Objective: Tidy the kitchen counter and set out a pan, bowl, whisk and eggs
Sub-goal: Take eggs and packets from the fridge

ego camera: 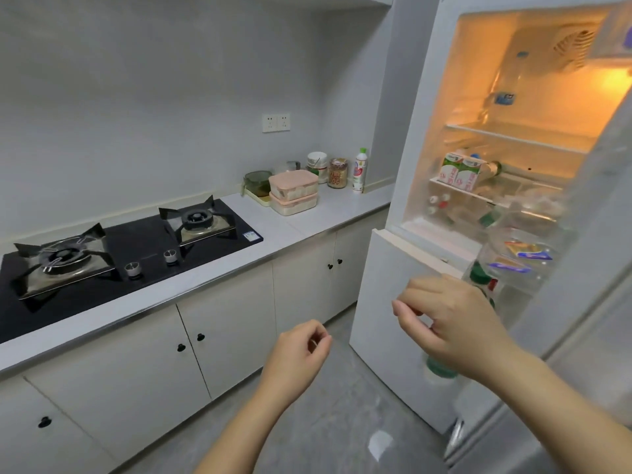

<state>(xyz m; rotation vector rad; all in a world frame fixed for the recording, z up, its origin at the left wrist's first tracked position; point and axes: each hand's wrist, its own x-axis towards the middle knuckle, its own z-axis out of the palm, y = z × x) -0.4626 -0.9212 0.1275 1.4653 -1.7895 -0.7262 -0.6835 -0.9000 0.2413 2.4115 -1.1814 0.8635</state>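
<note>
The fridge (403, 138) stands with its upper door (588, 234) swung open on the right, its lit inside showing two milk cartons (460, 171) on a shelf and bottles lower down. My right hand (451, 319) hovers in front of the fridge's lower door (386, 295), fingers loosely curled and holding nothing. My left hand (301, 350) hangs lower, left of it, over the floor, fingers also loosely curled and empty. No pan, bowl, whisk or eggs can be made out.
A grey counter (301, 227) runs along the wall with a black two-burner gas hob (119, 248). Two stacked pink-lidded boxes (294, 193), a green jug (256, 184), jars (337, 172) and a white bottle (359, 169) stand at its far end. Cabinet doors (191, 340) line below.
</note>
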